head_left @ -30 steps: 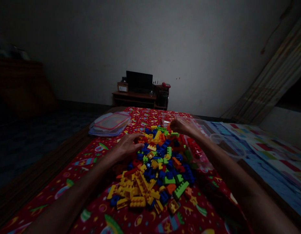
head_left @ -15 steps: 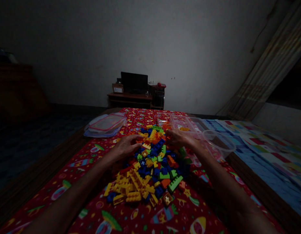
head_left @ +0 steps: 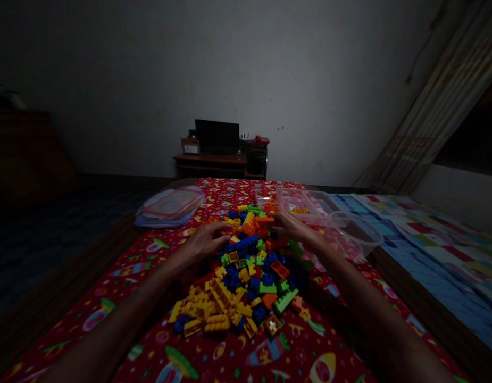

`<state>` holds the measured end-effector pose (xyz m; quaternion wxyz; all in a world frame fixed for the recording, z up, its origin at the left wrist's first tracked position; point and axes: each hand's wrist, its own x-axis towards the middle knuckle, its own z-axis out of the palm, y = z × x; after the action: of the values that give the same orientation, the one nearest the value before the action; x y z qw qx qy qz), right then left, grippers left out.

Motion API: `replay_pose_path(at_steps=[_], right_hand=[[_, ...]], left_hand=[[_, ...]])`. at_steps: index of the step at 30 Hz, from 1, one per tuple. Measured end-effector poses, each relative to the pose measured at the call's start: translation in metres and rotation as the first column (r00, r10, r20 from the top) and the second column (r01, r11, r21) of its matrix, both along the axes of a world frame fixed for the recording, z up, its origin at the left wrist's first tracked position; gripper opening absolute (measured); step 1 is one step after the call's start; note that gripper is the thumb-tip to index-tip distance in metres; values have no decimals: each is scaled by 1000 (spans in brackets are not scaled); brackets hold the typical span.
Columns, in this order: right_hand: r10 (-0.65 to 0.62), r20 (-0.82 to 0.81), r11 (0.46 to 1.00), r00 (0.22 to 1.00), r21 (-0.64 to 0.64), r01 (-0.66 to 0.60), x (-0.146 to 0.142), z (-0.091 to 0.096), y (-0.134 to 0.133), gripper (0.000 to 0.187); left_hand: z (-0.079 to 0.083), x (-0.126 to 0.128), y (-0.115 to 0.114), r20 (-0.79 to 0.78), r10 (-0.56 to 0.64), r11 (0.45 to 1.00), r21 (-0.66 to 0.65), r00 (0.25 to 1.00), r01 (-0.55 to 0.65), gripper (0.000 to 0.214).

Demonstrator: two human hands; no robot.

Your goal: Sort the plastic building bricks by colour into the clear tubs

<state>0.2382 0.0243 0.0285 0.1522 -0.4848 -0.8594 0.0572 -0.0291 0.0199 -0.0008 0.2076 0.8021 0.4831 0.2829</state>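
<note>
A heap of mixed plastic toy building blocks (head_left: 246,276) in yellow, blue, green and orange lies on a red patterned cloth (head_left: 222,354). At the heap's left side, my left hand (head_left: 206,240) rests with thumb and fingers apart, its tips near some yellow blocks and holding nothing that I can see. My right hand (head_left: 289,227) is over the far right part, fingertips closed on a long orange block (head_left: 265,219). Yellow blocks (head_left: 214,306) are gathered at the heap's near left.
Stacked clear lids (head_left: 174,205) with coloured rims lie at the far left. Right of the heap stand clear plastic containers (head_left: 295,199), one with a yellow-orange block in it, and a round clear tub (head_left: 359,234). A desk with a monitor (head_left: 217,137) is against the wall.
My right hand has lifted an orange block out of the far right of the heap. Some blocks in the middle have shifted, including a long blue one. My left hand has hardly moved.
</note>
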Motion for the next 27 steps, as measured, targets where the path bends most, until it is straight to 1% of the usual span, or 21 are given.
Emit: replay_pose_path(at_steps=[3, 6, 8, 10, 13, 16, 18, 21, 24, 27], right_hand=[[-22, -4, 999, 1000, -44, 21, -1, 7, -4, 15], [48, 71, 997, 996, -70, -43, -7, 5, -2, 17], [105, 107, 992, 989, -86, -96, -12, 1, 1, 22], [126, 118, 989, 985, -87, -116, -16, -2, 3, 22], [155, 88, 986, 984, -81, -148, -16, -4, 5, 22], [176, -1, 983, 984, -53, -176, -7, -1, 5, 25], [159, -80, 986, 984, -44, -163, 1, 3, 6, 29], [109, -158, 988, 981, -92, -125, 13, 10, 11, 26], [32, -200, 991, 979, -122, -57, 22, 16, 19, 21], [-61, -290, 983, 955, -181, 8, 27, 16, 32, 19]], left_hand=[[4, 1, -1, 38, 45, 999, 3, 998, -45, 55], [5, 3, 0, 93, 79, 997, -10, 993, -78, 62], [2, 4, 2, 122, 68, 998, -2, 990, -68, 63], [-2, 4, 4, 135, 38, 999, 14, 990, -41, 61], [-6, 3, 5, 137, -2, 1000, 10, 991, 1, 59], [-5, 3, 4, 127, -15, 1000, 4, 992, 14, 58], [-4, 3, 3, 112, -24, 1000, 17, 993, 22, 57], [-6, 3, 2, 93, -50, 999, 21, 994, 48, 56], [-10, 3, 4, 64, -54, 999, 12, 997, 53, 56], [-13, 4, 6, 41, -42, 999, 22, 998, 41, 57]])
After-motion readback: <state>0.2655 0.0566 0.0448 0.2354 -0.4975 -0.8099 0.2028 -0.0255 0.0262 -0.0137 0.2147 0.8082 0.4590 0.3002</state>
